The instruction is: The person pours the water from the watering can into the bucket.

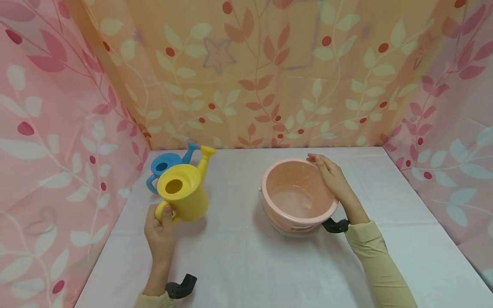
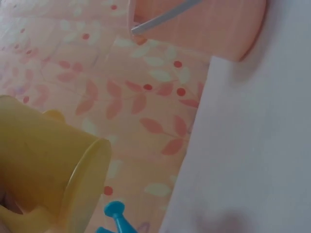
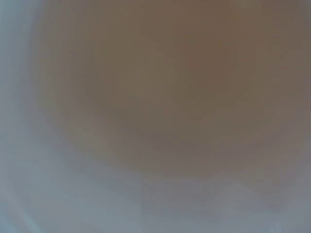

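Note:
My left hand [image 1: 159,235] grips the handle of a yellow watering can [image 1: 188,201], holding it upright off the table. The left wrist view catches the can's side and base [image 2: 87,189] at lower left. Just behind it, partly covered in the head view, stands a blue watering can [image 1: 168,160]. A pink bucket [image 1: 283,217] stands right of centre, with a pale carrying handle [image 2: 167,17] along its side. Against the bucket's right rim rests my right hand [image 1: 333,179], fingers extended. Only a blurred brownish-pink surface fills the right wrist view.
A white cloth covers the table [image 1: 235,265]. Leaf-patterned curtains [image 1: 246,85] close off the back and both sides. Each wrist carries a black camera mount [image 1: 181,287] that sticks out beside the sleeve.

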Tool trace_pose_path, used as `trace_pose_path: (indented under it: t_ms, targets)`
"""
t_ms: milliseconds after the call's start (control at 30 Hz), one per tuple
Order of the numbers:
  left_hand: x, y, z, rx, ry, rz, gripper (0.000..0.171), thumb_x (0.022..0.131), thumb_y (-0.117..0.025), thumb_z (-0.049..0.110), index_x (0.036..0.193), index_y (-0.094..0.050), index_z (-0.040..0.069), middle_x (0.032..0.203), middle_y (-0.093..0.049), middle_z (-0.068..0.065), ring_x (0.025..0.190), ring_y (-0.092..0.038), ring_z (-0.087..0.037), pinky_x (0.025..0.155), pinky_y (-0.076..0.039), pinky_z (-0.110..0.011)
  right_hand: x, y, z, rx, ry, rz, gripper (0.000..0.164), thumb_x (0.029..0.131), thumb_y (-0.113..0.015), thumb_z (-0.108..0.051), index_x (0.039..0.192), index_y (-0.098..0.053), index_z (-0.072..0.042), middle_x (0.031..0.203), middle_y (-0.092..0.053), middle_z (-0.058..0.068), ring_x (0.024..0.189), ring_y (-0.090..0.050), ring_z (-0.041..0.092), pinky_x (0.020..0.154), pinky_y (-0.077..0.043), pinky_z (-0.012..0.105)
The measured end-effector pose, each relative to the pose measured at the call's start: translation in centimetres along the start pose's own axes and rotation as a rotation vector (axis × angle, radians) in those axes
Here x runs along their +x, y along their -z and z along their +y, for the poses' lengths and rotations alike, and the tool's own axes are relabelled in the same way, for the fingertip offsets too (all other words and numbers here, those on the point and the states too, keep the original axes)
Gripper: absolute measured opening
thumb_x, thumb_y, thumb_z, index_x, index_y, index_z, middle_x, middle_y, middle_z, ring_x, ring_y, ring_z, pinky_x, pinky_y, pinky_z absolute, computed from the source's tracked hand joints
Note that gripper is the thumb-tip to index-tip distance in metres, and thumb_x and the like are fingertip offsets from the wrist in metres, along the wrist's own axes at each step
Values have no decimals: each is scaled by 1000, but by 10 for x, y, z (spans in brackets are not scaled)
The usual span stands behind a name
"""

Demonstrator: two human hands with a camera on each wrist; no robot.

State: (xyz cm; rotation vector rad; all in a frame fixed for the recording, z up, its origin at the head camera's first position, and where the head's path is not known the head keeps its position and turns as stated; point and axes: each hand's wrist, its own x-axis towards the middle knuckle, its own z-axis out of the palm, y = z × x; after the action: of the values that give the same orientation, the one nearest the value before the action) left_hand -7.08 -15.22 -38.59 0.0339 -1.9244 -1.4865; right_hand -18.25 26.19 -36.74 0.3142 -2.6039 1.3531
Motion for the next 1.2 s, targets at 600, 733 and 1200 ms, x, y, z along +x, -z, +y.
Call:
trace_pose_path:
  t_ms: [600,733,1200]
  targets:
    - [11,-14,-12,-88,-46,-63,15,93,-52,4,104,-51,-6,89,-50,2,85,-48,-13,72,-47,-18,-2,1,3,-8,-8,-5,48,102,-30,-36,132,-49,-5,127,-55,20,123,-46,35,101,-34,53]
    - [13,-18,-8,-103,-59,-80,14,93,-52,4,100,-50,-8,89,-50,-4,84,-48,-12,70,-47,-18,-2,0,2,-7,-10,-8,47,102,-29,-35,131,-50,-4,127,-55,19,123,-46,35,102,-33,53]
    - [15,-34,12,-190,-71,-178,10,91,-51,-5,97,-47,-11,84,-46,5,80,-43,-12,64,-41,-17,1,0,2,0,-1,-8,47,102,-30,-36,131,-51,-7,128,-55,18,124,-45,32,103,-32,51]
